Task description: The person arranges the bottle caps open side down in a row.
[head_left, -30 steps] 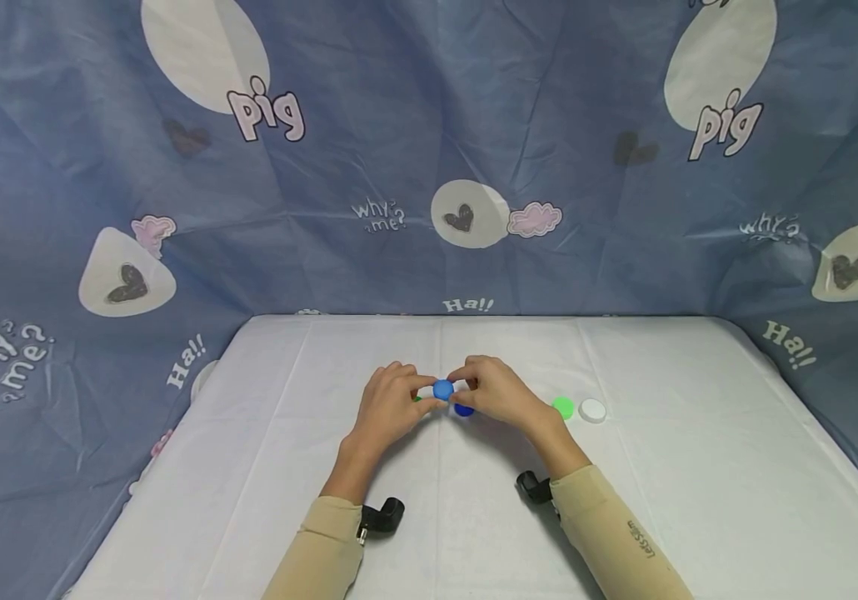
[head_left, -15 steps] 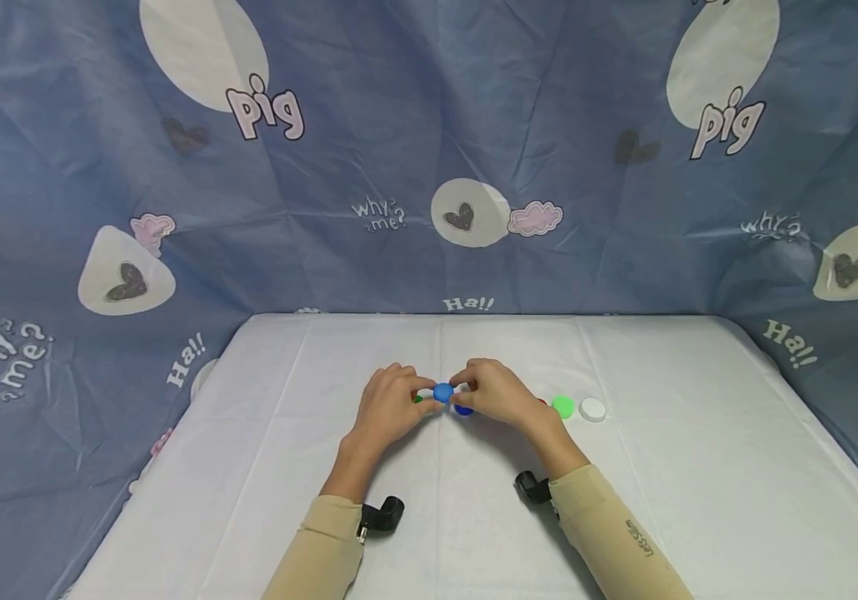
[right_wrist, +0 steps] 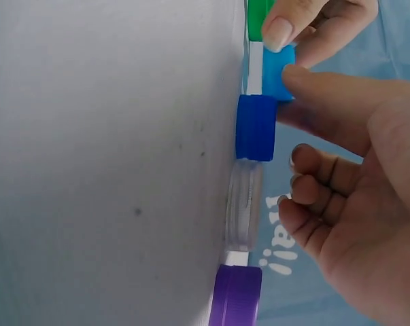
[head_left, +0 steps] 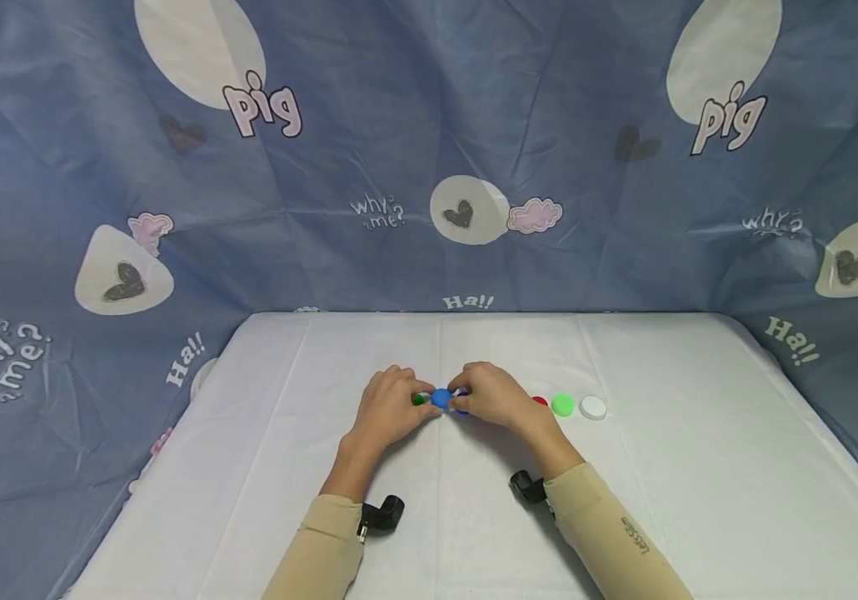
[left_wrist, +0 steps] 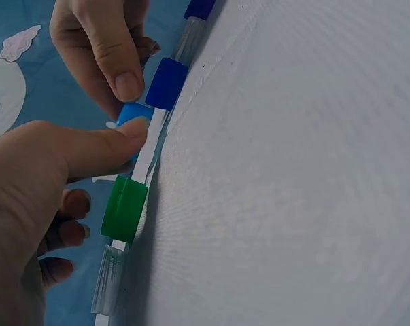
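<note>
Between the fingertips of both hands is a light blue bottle cap (head_left: 441, 398), near the middle of the white table. My left hand (head_left: 393, 406) pinches it from the left, my right hand (head_left: 492, 395) from the right. In the left wrist view, a green cap (left_wrist: 125, 210) stands on the near side of the light blue one, below my left thumb. A dark blue cap (right_wrist: 255, 128) appears close beside the light blue cap in the right wrist view. Beyond it are a clear round cap (right_wrist: 244, 207) and a purple cap (right_wrist: 237, 295). Whether the light blue cap touches the cloth is unclear.
To the right of my right hand, a red cap (head_left: 540, 401), a bright green cap (head_left: 562, 406) and a white cap (head_left: 592, 408) lie in a row. A blue printed curtain (head_left: 369, 267) hangs behind the white-covered table (head_left: 699, 467).
Both hands have come slightly down and nearer with the light blue cap. More of the red cap shows beside the right wrist. The other caps look unmoved.
</note>
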Motion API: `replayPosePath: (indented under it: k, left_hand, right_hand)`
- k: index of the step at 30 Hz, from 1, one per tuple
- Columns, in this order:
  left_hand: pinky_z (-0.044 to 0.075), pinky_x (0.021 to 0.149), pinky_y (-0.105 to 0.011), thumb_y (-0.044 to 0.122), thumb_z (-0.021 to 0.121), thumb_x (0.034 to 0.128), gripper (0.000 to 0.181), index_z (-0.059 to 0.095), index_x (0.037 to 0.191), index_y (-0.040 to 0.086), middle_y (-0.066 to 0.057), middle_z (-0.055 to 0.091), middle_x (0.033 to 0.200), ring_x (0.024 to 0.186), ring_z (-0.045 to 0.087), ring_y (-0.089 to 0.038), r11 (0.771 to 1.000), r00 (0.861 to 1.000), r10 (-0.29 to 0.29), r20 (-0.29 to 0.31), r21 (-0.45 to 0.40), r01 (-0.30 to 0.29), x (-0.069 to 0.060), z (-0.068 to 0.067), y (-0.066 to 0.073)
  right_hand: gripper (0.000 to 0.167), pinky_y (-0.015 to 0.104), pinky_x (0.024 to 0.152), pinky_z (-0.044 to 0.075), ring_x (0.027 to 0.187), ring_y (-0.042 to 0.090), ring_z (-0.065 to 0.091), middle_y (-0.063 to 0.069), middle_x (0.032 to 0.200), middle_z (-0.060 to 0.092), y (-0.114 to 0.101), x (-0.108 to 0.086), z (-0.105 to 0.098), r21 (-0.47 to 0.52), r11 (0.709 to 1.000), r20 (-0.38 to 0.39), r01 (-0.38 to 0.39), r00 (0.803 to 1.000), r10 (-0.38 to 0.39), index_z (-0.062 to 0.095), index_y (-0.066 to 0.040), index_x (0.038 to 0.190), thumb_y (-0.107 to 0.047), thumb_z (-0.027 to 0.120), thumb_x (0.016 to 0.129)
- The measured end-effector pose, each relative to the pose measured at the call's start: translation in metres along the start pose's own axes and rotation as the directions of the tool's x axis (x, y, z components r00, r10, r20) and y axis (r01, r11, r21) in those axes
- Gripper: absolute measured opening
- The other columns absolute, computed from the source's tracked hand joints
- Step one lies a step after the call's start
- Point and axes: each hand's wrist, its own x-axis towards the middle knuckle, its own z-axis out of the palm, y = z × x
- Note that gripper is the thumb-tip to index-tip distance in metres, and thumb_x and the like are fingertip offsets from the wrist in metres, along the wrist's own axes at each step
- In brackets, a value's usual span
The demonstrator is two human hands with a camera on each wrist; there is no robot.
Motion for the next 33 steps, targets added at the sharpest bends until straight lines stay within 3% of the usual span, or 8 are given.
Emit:
replayPosePath:
  k: [7, 18, 26, 33]
  left_hand:
    - [0.038, 0.072, -0.03, 0.05, 0.081, 0.0769, 0.036, 0.079, 0.106, 0.03, 0.009, 0.057, 0.078, 0.073, 0.044, -0.01, 1.0, 0.999, -0.021, 0.042, 0.015, 0.021, -0.0006, 0.0001, 0.0016]
    - [0.036, 0.072, -0.029, 0.05, 0.081, 0.0768, 0.038, 0.077, 0.11, 0.031, 0.008, 0.058, 0.081, 0.073, 0.042, -0.01, 0.999, 0.998, -0.038, 0.057, 0.028, 0.036, -0.001, 0.0017, 0.0031]
    - [0.036, 0.072, -0.03, 0.048, 0.082, 0.0762, 0.038, 0.077, 0.11, 0.03, 0.007, 0.059, 0.08, 0.073, 0.042, -0.011, 0.999, 0.998, -0.033, 0.049, 0.014, 0.032, -0.0012, 0.0008, 0.0033]
    - [0.037, 0.072, -0.031, 0.049, 0.082, 0.0759, 0.04, 0.077, 0.111, 0.03, 0.006, 0.063, 0.086, 0.076, 0.046, -0.012, 1.0, 0.998, -0.018, 0.063, 0.016, 0.017, -0.0002, 0.0012, -0.0005]
  right_hand:
    - [0.022, 0.033, 0.08, 0.049, 0.083, 0.011, 0.059, -0.002, 0.092, 0.069, -0.0011, 0.0002, 0.0036, -0.045, 0.999, -0.006, -0.014, 1.0, 0.013, 0.079, -0.015, 0.103, -0.028, 0.078, 0.085]
    - [0.021, 0.039, 0.09, 0.051, 0.095, 0.018, 0.064, 0.001, 0.097, 0.07, -0.006, -0.0035, 0.0036, -0.017, 0.999, -0.017, -0.044, 0.999, 0.044, 0.079, -0.012, 0.103, -0.023, 0.077, 0.086]
    - [0.022, 0.04, 0.093, 0.051, 0.099, 0.02, 0.064, 0.001, 0.099, 0.071, -0.0062, -0.0025, 0.0042, -0.017, 0.998, -0.016, -0.057, 0.998, 0.057, 0.078, -0.011, 0.104, -0.024, 0.077, 0.086]
    - [0.022, 0.037, 0.087, 0.051, 0.092, 0.017, 0.063, 0.001, 0.098, 0.072, -0.0017, -0.0007, 0.0039, -0.028, 0.999, -0.017, -0.044, 0.999, 0.044, 0.078, -0.014, 0.104, -0.025, 0.076, 0.085]
